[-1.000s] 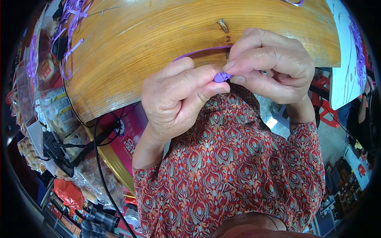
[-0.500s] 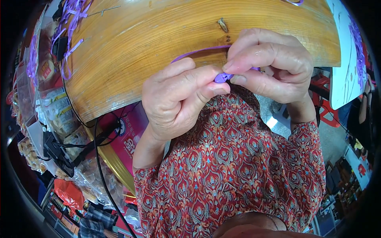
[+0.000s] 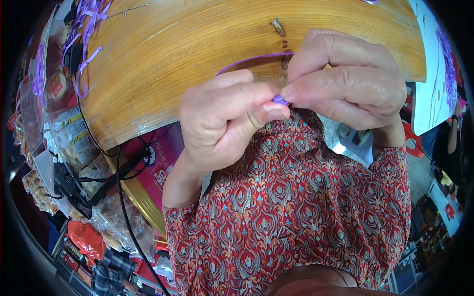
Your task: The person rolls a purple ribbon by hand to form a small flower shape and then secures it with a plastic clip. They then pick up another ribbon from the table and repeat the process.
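Note:
Between my fingertips, in front of my chest, is a small purple plastic buckle (image 3: 280, 100), mostly covered by the fingers. My left hand (image 3: 219, 121) pinches it from the left between thumb and forefinger. From the right, my right hand (image 3: 353, 81) closes thumb and forefinger on its other end. A thin purple strap (image 3: 254, 58) arcs behind the fingers, running from the left hand across to the right. How it joins the buckle is hidden. Both hands hover over the near edge of the wooden table (image 3: 182, 59).
Purple ribbons (image 3: 89, 29) hang over the table's far left corner, beside a bent thin metal wire (image 3: 129, 9). More purple strands (image 3: 447, 66) lie on a white tabletop (image 3: 425, 93) at the right. Packaged goods (image 3: 71, 130) and a black cable (image 3: 126, 212) are at my left.
The fingers have closed further over the buckle, so less of it shows. My right hand has turned and shifted slightly right; my left hand has moved slightly right too.

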Motion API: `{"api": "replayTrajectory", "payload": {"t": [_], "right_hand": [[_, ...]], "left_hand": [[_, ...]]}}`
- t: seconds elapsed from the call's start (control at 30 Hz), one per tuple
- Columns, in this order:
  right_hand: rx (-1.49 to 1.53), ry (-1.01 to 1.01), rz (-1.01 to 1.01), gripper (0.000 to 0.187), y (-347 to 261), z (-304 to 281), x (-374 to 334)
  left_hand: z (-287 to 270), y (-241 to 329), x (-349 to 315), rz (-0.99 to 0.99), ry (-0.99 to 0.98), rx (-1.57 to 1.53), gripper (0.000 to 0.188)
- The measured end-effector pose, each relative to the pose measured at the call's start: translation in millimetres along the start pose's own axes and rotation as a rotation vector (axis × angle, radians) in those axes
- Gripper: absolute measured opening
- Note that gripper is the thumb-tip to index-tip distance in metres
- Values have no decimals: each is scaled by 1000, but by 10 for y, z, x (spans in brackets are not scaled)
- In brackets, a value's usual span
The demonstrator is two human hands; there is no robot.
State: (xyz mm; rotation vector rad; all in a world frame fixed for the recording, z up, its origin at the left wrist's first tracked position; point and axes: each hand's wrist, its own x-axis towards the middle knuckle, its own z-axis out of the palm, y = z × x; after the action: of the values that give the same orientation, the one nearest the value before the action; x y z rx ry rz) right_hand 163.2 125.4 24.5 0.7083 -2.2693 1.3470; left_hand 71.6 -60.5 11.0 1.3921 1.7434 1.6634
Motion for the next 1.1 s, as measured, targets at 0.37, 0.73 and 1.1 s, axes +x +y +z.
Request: {"api": "replayTrajectory", "payload": {"t": [0.37, 0.73, 1.1], "right_hand": [[-111, 77, -67, 18, 38, 40, -3], [24, 155, 67, 24, 89, -28, 32], [57, 133, 66, 23, 128, -55, 67]], "left_hand": [[32, -14, 57, -1, 20, 64, 12], [92, -92, 108, -68, 111, -177, 14], [108, -130, 137, 50, 171, -187, 16]]}}
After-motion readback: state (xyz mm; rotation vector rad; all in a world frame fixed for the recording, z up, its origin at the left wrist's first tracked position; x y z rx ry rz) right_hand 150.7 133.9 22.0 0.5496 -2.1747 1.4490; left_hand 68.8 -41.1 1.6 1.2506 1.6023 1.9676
